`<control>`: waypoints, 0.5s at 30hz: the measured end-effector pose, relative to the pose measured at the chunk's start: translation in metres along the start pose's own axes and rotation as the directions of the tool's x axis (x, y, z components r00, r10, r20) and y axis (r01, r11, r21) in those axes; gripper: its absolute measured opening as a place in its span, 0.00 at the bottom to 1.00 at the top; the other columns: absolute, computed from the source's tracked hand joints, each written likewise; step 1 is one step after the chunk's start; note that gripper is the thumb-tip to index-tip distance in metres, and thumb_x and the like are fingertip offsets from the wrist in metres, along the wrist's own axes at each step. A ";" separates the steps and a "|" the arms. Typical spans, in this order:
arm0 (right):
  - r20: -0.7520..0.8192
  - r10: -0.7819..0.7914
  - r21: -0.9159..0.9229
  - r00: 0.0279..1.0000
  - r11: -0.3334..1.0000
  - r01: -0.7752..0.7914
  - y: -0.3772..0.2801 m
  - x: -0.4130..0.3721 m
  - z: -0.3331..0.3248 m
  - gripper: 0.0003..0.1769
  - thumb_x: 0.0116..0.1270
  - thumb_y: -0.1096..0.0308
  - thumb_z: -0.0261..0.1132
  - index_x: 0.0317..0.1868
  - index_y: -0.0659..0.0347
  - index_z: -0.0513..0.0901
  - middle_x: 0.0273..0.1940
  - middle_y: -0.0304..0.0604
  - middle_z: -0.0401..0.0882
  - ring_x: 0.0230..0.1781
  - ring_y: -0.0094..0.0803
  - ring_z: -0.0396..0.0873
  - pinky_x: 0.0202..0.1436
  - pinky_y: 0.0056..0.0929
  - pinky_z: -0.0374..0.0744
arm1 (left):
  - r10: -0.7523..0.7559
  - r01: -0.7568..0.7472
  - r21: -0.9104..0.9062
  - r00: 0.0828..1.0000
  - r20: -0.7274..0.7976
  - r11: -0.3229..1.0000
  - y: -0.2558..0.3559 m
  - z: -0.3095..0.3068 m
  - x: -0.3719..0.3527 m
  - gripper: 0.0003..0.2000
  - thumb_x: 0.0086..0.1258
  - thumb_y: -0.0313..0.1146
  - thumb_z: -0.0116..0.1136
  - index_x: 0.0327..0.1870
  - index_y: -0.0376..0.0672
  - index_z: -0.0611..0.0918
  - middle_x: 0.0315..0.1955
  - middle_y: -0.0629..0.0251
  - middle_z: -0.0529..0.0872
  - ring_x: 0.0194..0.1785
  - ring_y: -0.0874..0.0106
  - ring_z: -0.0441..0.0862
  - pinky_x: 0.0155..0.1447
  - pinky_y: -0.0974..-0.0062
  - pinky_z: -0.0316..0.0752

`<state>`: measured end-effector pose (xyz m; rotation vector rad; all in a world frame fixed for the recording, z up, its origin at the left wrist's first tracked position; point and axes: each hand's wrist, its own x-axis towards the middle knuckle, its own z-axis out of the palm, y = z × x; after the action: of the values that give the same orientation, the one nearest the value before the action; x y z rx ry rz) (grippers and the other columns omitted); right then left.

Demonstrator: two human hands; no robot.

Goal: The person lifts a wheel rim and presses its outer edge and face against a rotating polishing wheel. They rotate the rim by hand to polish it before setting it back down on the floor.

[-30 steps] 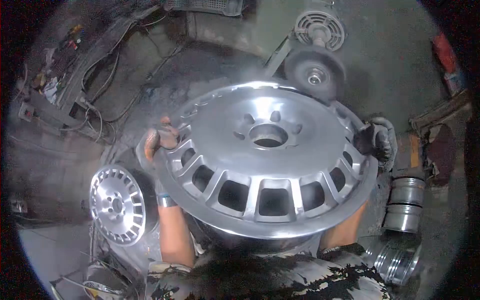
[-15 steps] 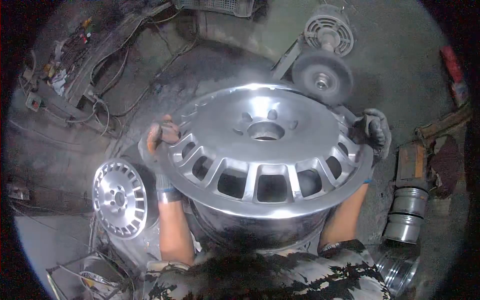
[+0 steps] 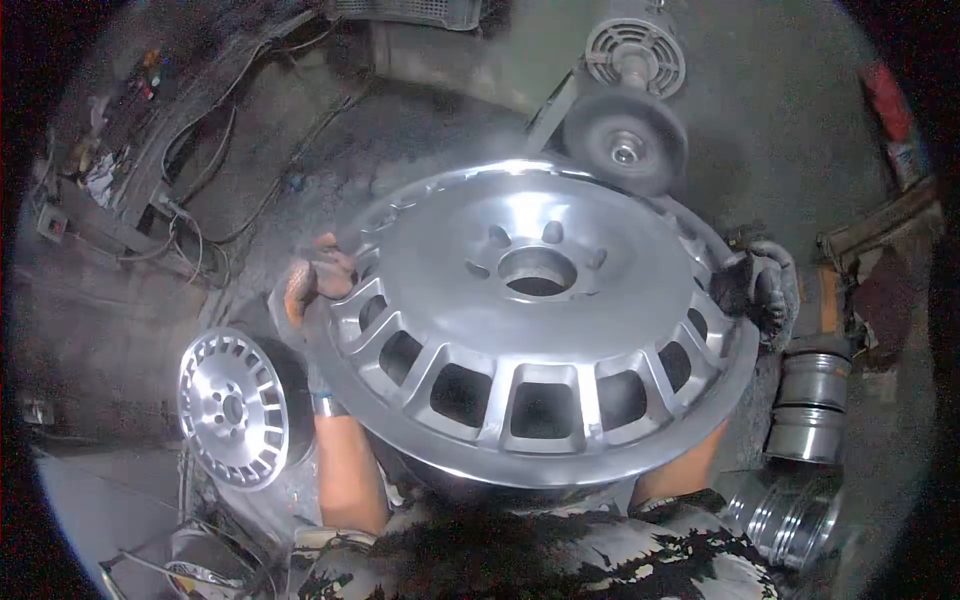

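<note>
A large silver alloy wheel rim with a flat centre and square slots around its edge fills the middle of the head view. Its face is tilted up toward me. My left hand, gloved, grips the rim's left edge, fingers hooked over the lip. On the opposite edge, my right hand, in a dirty grey glove, is closed round the lip. The far edge of the rim overlaps the foot of a round buffing wheel, which looks blurred. Both forearms run partly beneath the rim.
An electric motor stands behind the buffing wheel. A finished-looking slotted rim leans at the left. Stacked metal barrels and another shiny rim lie at the right. Cables and a ledge with debris are at the upper left.
The wheel rim has tipped so more of its face shows, its near edge lower in view. Both hands keep their grip, the right shifting slightly outward and down. The background has shifted slightly left.
</note>
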<state>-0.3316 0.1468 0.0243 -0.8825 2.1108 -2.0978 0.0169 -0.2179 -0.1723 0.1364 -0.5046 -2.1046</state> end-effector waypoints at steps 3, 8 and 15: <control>-0.006 -0.062 -0.034 0.998 0.998 0.062 0.002 -0.001 0.011 0.34 0.68 0.42 0.69 0.54 0.69 0.82 0.39 0.42 0.84 0.37 0.29 0.82 0.42 0.26 0.80 | -0.113 0.088 -0.306 0.991 -0.065 0.948 0.017 0.033 -0.008 0.20 0.80 0.38 0.52 0.60 0.27 0.77 0.42 0.55 0.86 0.46 0.67 0.84 0.65 0.66 0.79; -0.002 -0.080 -0.044 0.997 0.996 0.079 0.010 0.008 0.011 0.34 0.67 0.43 0.71 0.55 0.69 0.81 0.39 0.42 0.84 0.37 0.29 0.83 0.41 0.25 0.80 | 0.443 -0.367 0.701 0.893 0.082 0.611 0.012 0.050 -0.008 0.19 0.78 0.41 0.51 0.35 0.32 0.84 0.29 0.58 0.86 0.36 0.66 0.84 0.71 0.59 0.74; -0.010 -0.067 0.047 0.998 0.997 0.068 -0.017 -0.006 0.026 0.33 0.68 0.45 0.70 0.56 0.70 0.80 0.36 0.39 0.84 0.32 0.27 0.81 0.36 0.22 0.78 | 0.411 -0.379 0.583 0.908 0.083 0.719 0.005 0.074 -0.012 0.15 0.76 0.38 0.53 0.35 0.34 0.82 0.30 0.60 0.84 0.39 0.68 0.81 0.72 0.59 0.71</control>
<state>-0.3098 0.1267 0.0358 -0.9543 2.0544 -2.1771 0.0063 -0.1881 -0.1041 0.4035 -1.0533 -1.4591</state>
